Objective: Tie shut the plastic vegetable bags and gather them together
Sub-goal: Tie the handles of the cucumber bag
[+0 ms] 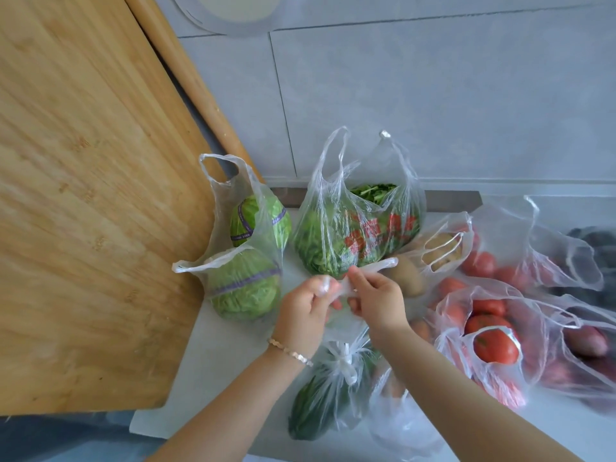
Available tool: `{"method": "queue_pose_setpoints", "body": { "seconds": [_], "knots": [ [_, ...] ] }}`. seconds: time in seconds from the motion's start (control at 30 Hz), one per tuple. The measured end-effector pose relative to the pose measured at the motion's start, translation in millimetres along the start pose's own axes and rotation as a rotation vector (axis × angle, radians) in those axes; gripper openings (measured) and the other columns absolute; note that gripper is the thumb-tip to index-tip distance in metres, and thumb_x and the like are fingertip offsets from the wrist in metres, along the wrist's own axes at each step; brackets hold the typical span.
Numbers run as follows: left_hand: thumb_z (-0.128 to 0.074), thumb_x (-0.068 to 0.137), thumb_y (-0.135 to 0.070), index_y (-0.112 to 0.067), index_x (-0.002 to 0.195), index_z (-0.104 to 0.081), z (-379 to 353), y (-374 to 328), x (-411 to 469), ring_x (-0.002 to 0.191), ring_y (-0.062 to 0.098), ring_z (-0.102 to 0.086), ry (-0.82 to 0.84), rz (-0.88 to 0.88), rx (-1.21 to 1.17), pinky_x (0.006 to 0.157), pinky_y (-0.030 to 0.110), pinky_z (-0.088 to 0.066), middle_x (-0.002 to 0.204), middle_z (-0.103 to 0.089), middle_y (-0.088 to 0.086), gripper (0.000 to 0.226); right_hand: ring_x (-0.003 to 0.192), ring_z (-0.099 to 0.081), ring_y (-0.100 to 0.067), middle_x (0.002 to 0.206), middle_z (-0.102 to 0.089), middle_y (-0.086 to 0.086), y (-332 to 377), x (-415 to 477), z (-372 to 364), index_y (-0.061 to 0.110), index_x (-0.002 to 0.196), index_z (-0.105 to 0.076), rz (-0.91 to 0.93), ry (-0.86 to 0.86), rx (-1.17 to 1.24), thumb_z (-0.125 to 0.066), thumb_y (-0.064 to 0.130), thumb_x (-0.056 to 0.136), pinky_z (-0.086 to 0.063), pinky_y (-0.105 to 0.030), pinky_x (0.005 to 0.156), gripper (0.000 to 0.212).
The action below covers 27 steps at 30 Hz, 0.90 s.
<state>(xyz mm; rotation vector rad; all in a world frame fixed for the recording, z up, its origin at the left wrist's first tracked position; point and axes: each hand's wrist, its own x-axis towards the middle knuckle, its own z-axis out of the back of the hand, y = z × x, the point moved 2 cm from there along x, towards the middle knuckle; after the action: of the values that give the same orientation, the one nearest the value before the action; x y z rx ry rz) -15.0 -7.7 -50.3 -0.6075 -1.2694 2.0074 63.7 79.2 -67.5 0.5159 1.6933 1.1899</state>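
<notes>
Both hands met over the white bench point(233, 345), the left hand point(305, 315) and right hand point(375, 300) each pinched shut on the twisted handles point(346, 283) of a clear bag beneath them. Behind stood an open cabbage bag point(248, 258) with two green heads and an open leafy-greens bag point(353, 235). A knotted bag of dark greens point(325, 391) lay nearer; tomato bags point(490, 341) sat open on the right.

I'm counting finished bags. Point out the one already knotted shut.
The bag of dark green vegetables nearest the camera, below the wrists: its handles are knotted tight. The cabbage bag and tomato bag stand open.
</notes>
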Motion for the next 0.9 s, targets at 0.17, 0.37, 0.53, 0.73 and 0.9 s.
{"method": "queue_pose_setpoints", "body": {
  "seconds": [0.17, 0.37, 0.53, 0.73, 0.9],
  "knots": [
    [-0.032, 0.087, -0.021, -0.018, 0.096, -0.058, 3, 15, -13, 0.083, 0.008, -0.053, 0.013, -0.393, 0.382, 0.074, 0.013, -0.041, 0.08, -0.069, 0.006, 0.028, 0.041, -0.046, -0.011, 0.053, -0.054, 0.001, -7, 3, -5, 0.011, 0.074, -0.061, 0.04, 0.033, -0.332, -0.064, 0.008, 0.081, -0.04, -0.017, 0.043, 0.009],
    [-0.05, 0.091, -0.009, -0.016, 0.081, -0.064, 20, 9, 1, 0.066, -0.016, -0.054, -0.151, -0.032, 0.074, 0.064, -0.002, -0.037, 0.069, -0.059, -0.006, 0.019, 0.044, -0.045, 0.003, 0.055, -0.056, 0.011, 0, -7, -12, 0.012, 0.088, -0.069, 0.245, 0.372, -0.492, -0.052, 0.005, 0.085, -0.034, -0.01, 0.049, 0.019],
    [-0.051, 0.09, -0.008, -0.024, 0.07, -0.06, 21, 7, 9, 0.054, -0.012, -0.054, -0.064, 0.048, -0.012, 0.054, 0.002, -0.038, 0.06, -0.056, -0.014, 0.027, 0.071, -0.06, -0.018, 0.072, -0.07, -0.011, -2, -6, 1, 0.015, 0.101, -0.063, 0.082, 0.61, -0.054, -0.059, -0.014, 0.075, -0.047, -0.023, 0.072, 0.039],
    [-0.051, 0.091, -0.013, -0.02, 0.055, -0.059, 5, 23, 11, 0.052, 0.006, -0.051, -0.12, 0.324, -0.23, 0.058, 0.021, -0.042, 0.047, -0.055, -0.008, 0.037, 0.046, -0.055, 0.005, 0.048, -0.064, 0.014, 1, -3, -2, 0.004, 0.088, -0.069, 0.278, 0.33, -0.099, -0.049, -0.024, 0.075, -0.043, -0.005, 0.051, 0.036],
    [-0.042, 0.094, -0.018, -0.016, 0.059, -0.053, 19, 21, 17, 0.048, 0.004, -0.049, -0.202, 0.346, -0.159, 0.052, 0.018, -0.038, 0.05, -0.053, -0.008, 0.037, 0.054, -0.054, -0.003, 0.058, -0.061, 0.008, 2, 4, -3, 0.007, 0.069, -0.067, 0.288, 0.205, -0.238, -0.052, 0.019, 0.092, -0.043, -0.011, 0.059, 0.03]
  ]
}}
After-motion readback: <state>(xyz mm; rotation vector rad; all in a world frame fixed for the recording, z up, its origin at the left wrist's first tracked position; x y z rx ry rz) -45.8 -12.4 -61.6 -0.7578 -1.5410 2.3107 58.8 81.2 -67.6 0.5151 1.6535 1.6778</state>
